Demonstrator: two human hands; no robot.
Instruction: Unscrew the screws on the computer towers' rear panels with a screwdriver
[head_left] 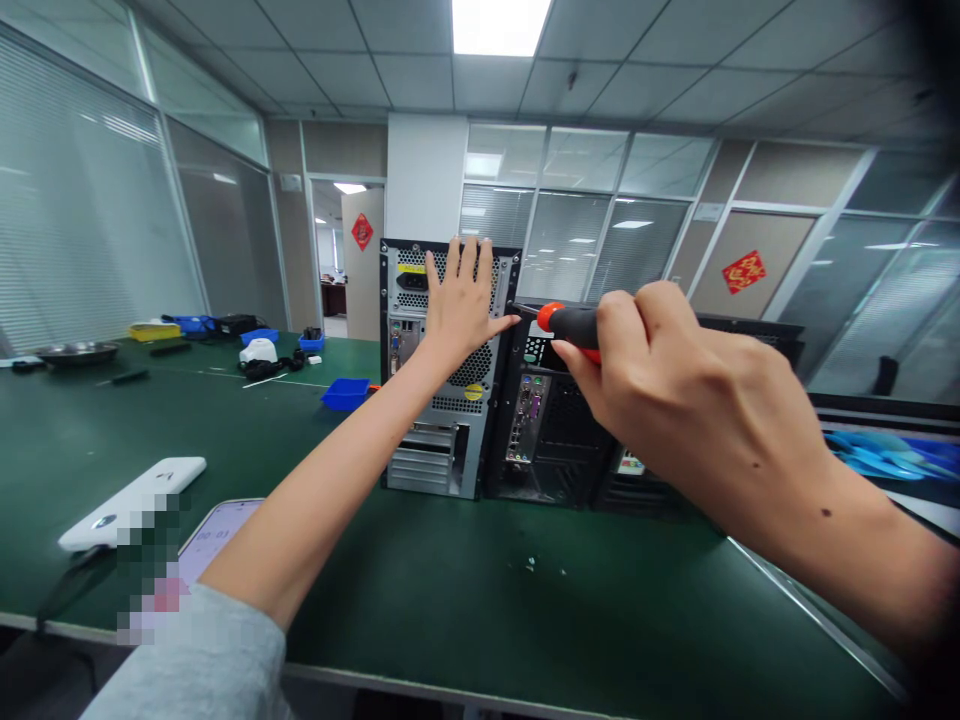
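Note:
A computer case stands upright on the green table, its rear panel with vents, ports and slot covers facing me. My left hand lies flat on the upper part of that panel, fingers spread. In my right hand is a screwdriver with a black and orange handle. Its thin shaft points left toward the upper right edge of the case, close to my left thumb. Whether the tip touches a screw is too small to tell. A second, black computer case stands just to the right.
Blue trays and a white object with black cable lie at the left back. Nearer are a white power bank and a phone. Small bits lie on the green table. Blue items are at far right.

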